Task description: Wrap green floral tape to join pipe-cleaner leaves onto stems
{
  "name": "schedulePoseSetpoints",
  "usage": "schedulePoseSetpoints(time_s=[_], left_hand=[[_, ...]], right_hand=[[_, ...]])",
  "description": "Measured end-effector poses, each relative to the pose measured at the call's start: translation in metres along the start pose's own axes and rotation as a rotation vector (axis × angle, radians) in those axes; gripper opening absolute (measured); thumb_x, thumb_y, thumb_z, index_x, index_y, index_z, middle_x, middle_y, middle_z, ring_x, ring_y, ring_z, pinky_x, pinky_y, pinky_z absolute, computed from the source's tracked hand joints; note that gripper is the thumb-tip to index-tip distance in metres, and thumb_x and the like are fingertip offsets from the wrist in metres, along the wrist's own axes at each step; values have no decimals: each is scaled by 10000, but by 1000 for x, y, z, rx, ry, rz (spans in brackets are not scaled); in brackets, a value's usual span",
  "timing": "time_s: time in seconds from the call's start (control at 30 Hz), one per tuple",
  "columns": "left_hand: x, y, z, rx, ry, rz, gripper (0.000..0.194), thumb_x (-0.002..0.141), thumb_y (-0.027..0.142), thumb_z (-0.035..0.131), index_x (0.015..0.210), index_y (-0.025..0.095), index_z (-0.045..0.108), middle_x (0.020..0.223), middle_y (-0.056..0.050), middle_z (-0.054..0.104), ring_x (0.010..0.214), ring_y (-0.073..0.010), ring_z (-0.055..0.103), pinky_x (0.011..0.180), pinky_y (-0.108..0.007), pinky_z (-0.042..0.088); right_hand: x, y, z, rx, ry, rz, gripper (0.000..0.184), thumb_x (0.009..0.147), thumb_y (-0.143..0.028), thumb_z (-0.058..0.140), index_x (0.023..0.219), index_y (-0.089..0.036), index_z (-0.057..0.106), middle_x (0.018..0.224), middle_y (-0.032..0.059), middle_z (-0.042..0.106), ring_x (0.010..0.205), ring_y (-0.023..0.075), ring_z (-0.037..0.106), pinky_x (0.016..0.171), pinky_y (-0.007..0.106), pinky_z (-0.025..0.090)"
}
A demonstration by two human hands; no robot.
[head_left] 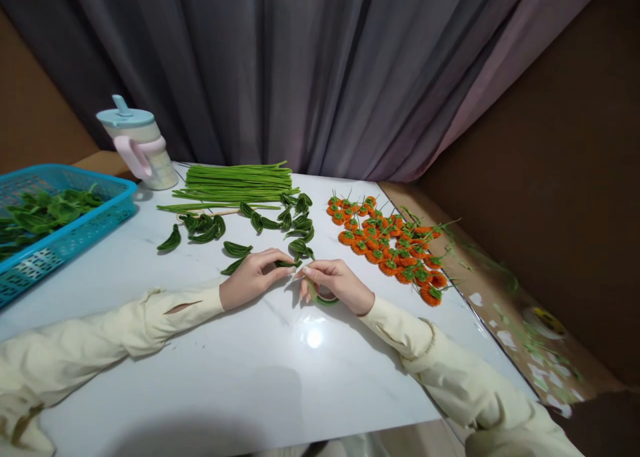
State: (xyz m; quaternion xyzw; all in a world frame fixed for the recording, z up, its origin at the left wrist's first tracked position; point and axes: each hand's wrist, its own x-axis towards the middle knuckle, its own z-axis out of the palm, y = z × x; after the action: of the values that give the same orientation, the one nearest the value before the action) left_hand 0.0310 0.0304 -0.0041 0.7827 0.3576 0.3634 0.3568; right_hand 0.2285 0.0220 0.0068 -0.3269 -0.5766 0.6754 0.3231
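Observation:
Between the fingers of my left hand is a dark green fuzzy leaf, its tip pointing toward my right hand. My right hand pinches close to that tip. A roll of green tape hangs in the curled fingers of the same hand, partly hidden by them. More dark green leaves lie just past my hands, some singly and some in small piles. Behind those leaves is a bundle of bright green pipe cleaner stems.
Several small orange pumpkins with green tops sit on the white table at right. A blue basket of green leaves stands at left, near a lidded tumbler. Scraps litter the brown surface beyond the right edge.

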Motion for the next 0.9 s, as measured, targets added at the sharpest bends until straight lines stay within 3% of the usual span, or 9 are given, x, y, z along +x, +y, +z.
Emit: schedulePoseSetpoints(time_s=[0.13,0.27,0.47,0.7,0.9], left_hand=[[-2,-4,0,262,70,246,171,891,216,440,963,158,584,906,-77,618,922,-198,521,816,-340,387],[-5,-4,1,437,30,379,192,903,142,397,1016,152,551,931,-77,622,987,-207,488,845,-361,330],[-4,-4,-1,560,-16,484,188,892,118,407,1024,145,537,910,-70,639,937,-196,526,838,-366,293],[-2,-7,-4,683,53,645,221,868,87,394,1024,152,535,896,-73,662,923,-198,556,824,-373,279],[-2,-7,-5,743,81,760,254,847,43,352,995,147,532,872,-71,672,900,-195,577,807,-371,278]], right_hand=[[-1,-2,-1,0,-54,2,325,812,-415,555,829,-100,636,627,43,632,530,100,543,511,220,371],[-2,-3,-1,-60,-91,-4,315,828,-400,539,820,-97,624,623,40,627,523,82,486,487,206,316],[-3,-4,0,-141,-66,20,349,829,-431,523,769,-100,615,536,12,585,491,77,433,487,212,296],[-3,-5,2,-183,-53,63,364,817,-455,523,748,-107,604,529,6,574,471,72,372,449,211,247],[-2,-6,2,-155,-65,49,324,797,-442,559,748,-122,563,542,-3,585,485,73,384,491,218,286]])
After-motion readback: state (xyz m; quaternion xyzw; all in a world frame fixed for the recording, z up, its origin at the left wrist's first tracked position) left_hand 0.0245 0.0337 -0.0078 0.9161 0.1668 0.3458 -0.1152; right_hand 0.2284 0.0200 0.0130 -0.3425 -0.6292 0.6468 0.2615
